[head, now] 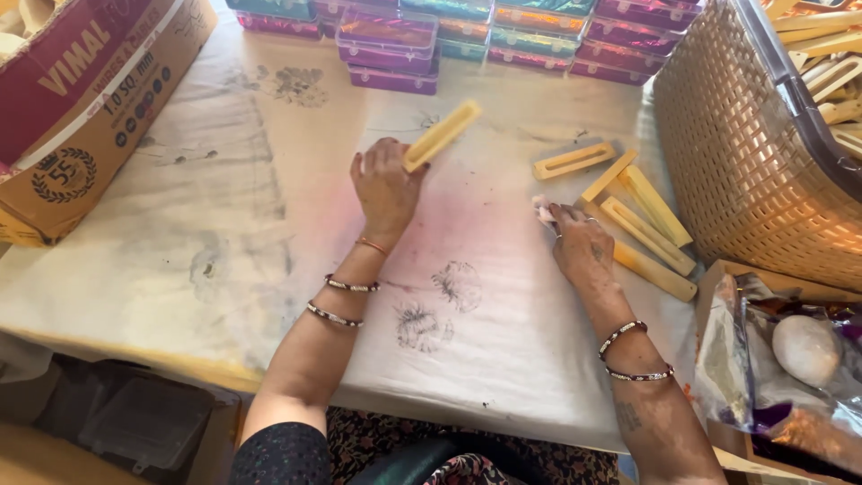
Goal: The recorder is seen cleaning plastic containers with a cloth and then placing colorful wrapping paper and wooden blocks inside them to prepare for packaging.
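My left hand is raised over the middle of the cloth-covered table and holds a long yellow slotted wooden piece by its near end, tilted up to the right. My right hand rests on the cloth to the right and pinches a small pale wad against the surface. Just beyond that hand lies a loose pile of similar yellow wooden pieces. Both wrists wear bangles.
A woven basket full of wooden pieces stands at the right. Stacked clear boxes with coloured contents line the far edge. A cardboard box sits far left. An open bag with a pale egg-shaped lump lies near right.
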